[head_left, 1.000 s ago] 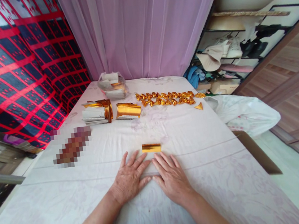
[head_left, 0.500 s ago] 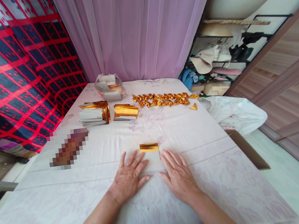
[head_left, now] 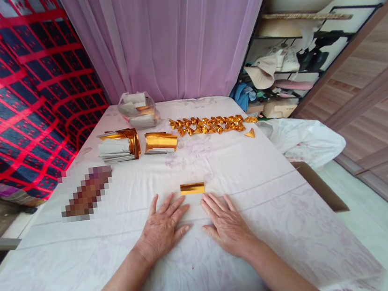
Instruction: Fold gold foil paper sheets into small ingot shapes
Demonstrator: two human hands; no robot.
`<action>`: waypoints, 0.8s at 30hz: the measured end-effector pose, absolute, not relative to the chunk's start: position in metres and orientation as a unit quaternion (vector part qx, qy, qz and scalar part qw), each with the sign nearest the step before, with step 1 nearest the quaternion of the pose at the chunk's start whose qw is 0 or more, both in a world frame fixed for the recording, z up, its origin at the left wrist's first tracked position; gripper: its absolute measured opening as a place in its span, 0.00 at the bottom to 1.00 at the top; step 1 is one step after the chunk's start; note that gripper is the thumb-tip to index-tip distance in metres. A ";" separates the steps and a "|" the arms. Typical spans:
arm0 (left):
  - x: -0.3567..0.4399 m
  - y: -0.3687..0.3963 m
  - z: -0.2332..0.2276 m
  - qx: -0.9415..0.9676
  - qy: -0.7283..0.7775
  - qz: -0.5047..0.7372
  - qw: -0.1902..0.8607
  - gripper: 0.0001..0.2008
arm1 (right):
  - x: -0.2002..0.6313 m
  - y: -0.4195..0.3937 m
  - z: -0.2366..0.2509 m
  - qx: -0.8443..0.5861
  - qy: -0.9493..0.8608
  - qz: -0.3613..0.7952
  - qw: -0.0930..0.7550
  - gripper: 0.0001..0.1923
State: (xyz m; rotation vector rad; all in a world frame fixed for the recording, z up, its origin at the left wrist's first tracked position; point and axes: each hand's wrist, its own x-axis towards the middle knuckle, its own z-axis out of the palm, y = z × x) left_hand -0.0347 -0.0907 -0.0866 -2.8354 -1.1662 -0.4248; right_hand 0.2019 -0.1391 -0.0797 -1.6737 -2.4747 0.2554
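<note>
My left hand (head_left: 163, 225) lies flat on the tablecloth with its fingers spread, holding nothing. Opposite it, my right hand (head_left: 227, 223) also rests palm down, fingers stretched out and nothing in them. Just beyond my fingertips is a small folded strip of gold foil paper (head_left: 192, 188); the right fingertips are close to its lower edge. Farther off stand a stack of gold foil sheets (head_left: 161, 141) and a larger stack with grey-white backs (head_left: 118, 148). To their right, several folded gold foil pieces (head_left: 207, 125) form rows, with a single gold triangle (head_left: 250, 133) apart from them.
A clear plastic bag of paper stacks (head_left: 138, 110) sits at the table's far end. A pixelated brown object (head_left: 87, 193) lies at the left. Beyond the right edge are a white plastic bag (head_left: 310, 140), a cardboard piece (head_left: 321, 186) and a cluttered shelf (head_left: 285, 40).
The view has shifted slightly. My right hand has moved a little to the left, toward the foil strip's lower edge. Both hands stay flat, and the strip looks unmoved on the cloth.
</note>
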 end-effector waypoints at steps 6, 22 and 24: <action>-0.044 -0.094 -0.078 -0.910 -0.389 -0.136 0.044 0.24 | 0.203 -0.140 -0.080 -0.563 -0.818 0.086 0.079 0.30; -0.023 -0.100 -0.084 -0.929 -0.347 -0.121 0.034 0.31 | 0.200 -0.141 -0.078 -0.570 -0.812 0.090 0.088 0.30; -0.033 -0.099 -0.081 -0.928 -0.352 -0.118 0.033 0.30 | 0.200 -0.141 -0.076 -0.568 -0.811 0.094 0.101 0.29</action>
